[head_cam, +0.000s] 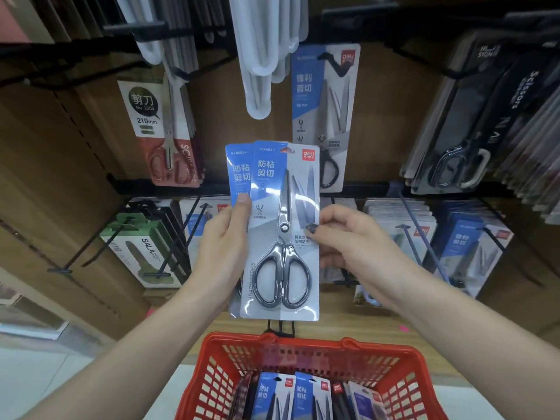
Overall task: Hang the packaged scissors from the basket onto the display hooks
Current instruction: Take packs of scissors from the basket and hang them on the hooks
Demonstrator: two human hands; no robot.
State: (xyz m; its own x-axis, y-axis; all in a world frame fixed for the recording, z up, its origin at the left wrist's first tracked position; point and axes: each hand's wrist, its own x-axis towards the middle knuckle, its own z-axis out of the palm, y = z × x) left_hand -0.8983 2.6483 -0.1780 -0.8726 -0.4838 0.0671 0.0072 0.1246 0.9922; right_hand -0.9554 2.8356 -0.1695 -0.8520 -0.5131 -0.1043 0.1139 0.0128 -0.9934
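While you face the display wall, your left hand (222, 247) grips two overlapped scissors packs (283, 231) upright by their left edge, thumb pressed on the front. Your right hand (348, 237) pinches the front pack's right edge between thumb and fingers. The packs sit between both hands, above the red basket (303, 356) near you, which holds more blue-carded packs (291, 395). Black display hooks (421, 231) carry other scissors packs beyond, left and right.
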